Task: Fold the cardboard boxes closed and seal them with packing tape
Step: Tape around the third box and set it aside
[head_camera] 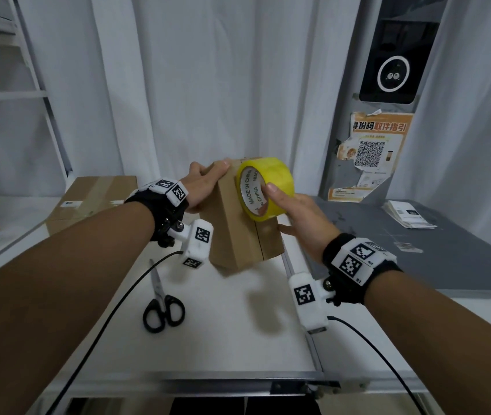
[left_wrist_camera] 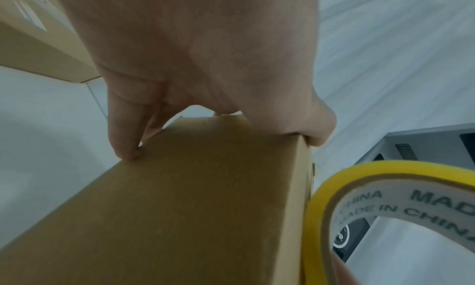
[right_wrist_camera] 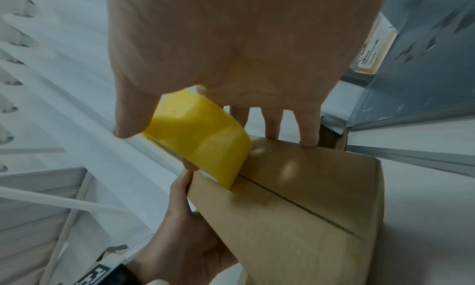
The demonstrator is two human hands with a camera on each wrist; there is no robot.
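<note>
White bench under pale curtains: small cardboard box tipped on edge at centre, flaps folded shut, seam only partly taped, contents hidden. Left hand clamped over its top corner; right hand gripping yellow tape roll, thumb through the core, pressed to the seam. Second box at rear left, closed and apparently taped. Scissors lying nearby, untouched; cutting apparently still ahead.
</note>
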